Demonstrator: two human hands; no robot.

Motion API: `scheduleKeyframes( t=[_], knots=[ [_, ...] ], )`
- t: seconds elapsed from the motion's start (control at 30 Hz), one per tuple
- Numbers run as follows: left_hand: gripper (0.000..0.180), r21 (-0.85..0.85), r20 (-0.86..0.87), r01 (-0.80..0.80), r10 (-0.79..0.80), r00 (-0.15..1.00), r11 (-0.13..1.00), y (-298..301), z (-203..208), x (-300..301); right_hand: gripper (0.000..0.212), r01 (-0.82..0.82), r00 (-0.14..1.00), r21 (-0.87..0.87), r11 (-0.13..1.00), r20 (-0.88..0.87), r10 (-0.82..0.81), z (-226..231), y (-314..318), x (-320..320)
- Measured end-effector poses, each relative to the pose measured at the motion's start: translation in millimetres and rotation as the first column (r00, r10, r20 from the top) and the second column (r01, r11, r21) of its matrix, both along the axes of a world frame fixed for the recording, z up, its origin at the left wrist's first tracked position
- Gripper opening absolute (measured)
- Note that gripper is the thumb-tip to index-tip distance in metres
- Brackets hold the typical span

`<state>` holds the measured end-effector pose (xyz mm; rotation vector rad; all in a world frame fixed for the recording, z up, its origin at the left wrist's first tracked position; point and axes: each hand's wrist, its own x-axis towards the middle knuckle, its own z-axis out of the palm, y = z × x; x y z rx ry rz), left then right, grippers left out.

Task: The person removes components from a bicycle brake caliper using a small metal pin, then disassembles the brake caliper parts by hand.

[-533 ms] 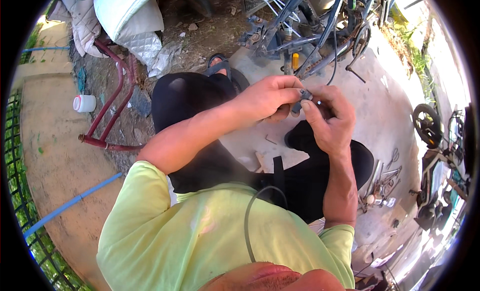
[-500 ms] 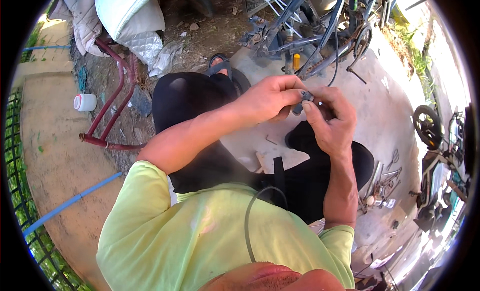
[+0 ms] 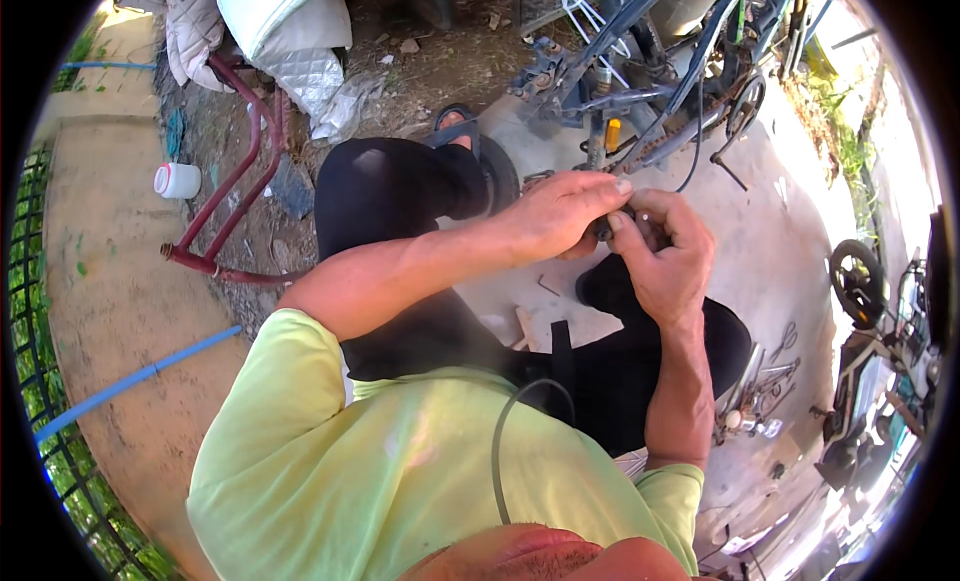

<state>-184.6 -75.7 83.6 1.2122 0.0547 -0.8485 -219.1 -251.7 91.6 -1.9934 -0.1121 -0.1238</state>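
A small dark grey part (image 3: 603, 227) is pinched between my two hands above my bent knees; fingers cover most of it, so its kind cannot be made out. My left hand (image 3: 560, 211) reaches in from the left, its thumb stretched over the top of the part and its other fingers curled below. My right hand (image 3: 668, 256) grips the part from the right with thumb and bent forefinger. Just beyond both hands stands a bicycle frame (image 3: 660, 91) with its chain and crank, dusty and partly stripped.
Several hand tools (image 3: 765, 386) lie on the concrete floor to the right. A dark red metal frame (image 3: 235, 181) and a white jar (image 3: 177, 180) are at the left. Another wheel (image 3: 857, 281) stands at the far right. A blue pipe (image 3: 140, 383) crosses the tan slab.
My left thumb has moved up and across the part, which is now more hidden between my fingers. The whole view has shifted slightly; both hands stay together.
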Motion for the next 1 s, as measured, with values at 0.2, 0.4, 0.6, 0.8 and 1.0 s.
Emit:
scheduleKeyframes(
  t=[0.2, 0.4, 0.6, 0.8, 1.0],
  knots=[
    [0.038, -0.039, -0.094, -0.029, 0.025, 0.995, 0.999, 6.8, 3.3, 3.8, 0.023, 0.017, 0.999, 0.068, 0.998, -0.043, -0.014, -4.9, 2.7, 1.2],
    [0.042, 0.005, -0.106, -0.078, 0.079, 0.991, 0.997, 13.9, 10.4, 7.7, 0.026, 0.002, 0.998, 0.088, 0.996, -0.064, 0.003, -5.9, 6.2, 2.7],
    [0.05, -0.189, -0.169, -0.121, 0.089, 0.982, 0.974, 32.5, 11.0, 22.8, 0.029, -0.027, 0.993, 0.125, 0.992, -0.114, 0.041, 0.6, 6.9, 4.2],
    [0.05, -0.161, -0.193, -0.241, 0.209, 0.959, 0.957, 39.1, 13.7, 24.4, 0.028, 0.029, 0.943, 0.534, 0.845, -0.295, 0.154, -3.4, -0.8, 9.8],
    [0.05, -0.156, -0.197, -0.239, 0.206, 0.958, 0.958, 35.9, 15.6, 21.5, 0.029, 0.052, 0.99, 0.578, 0.815, -0.139, 0.035, -10.3, 9.7, 14.2]
  ],
)
